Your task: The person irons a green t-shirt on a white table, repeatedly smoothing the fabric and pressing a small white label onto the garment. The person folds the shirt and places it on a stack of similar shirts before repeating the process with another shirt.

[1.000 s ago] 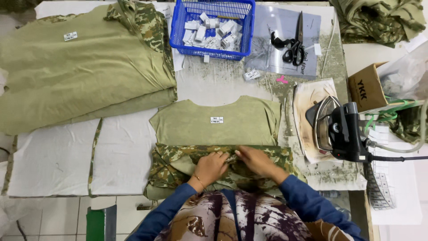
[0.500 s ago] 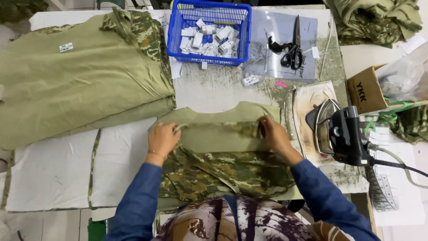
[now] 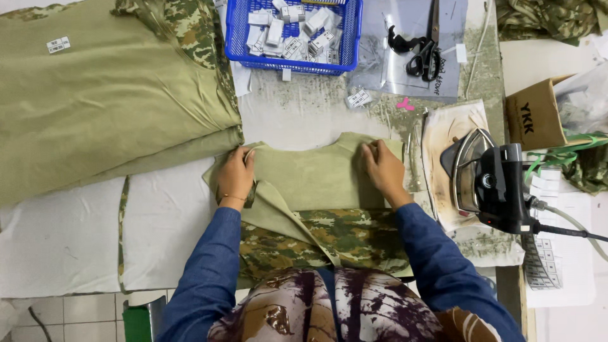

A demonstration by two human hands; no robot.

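Fingers (image 3: 244, 155) of two hands pinch one shirt (image 3: 310, 174).

The olive garment (image 3: 316, 174) is looking like matt, soft cloth with camouflage-printed parts; the blue basket (image 3: 244, 38) is showing glossy plastic, the iron (image 3: 472, 168) shiny metal, the box (image 3: 535, 114) dull cardboard.
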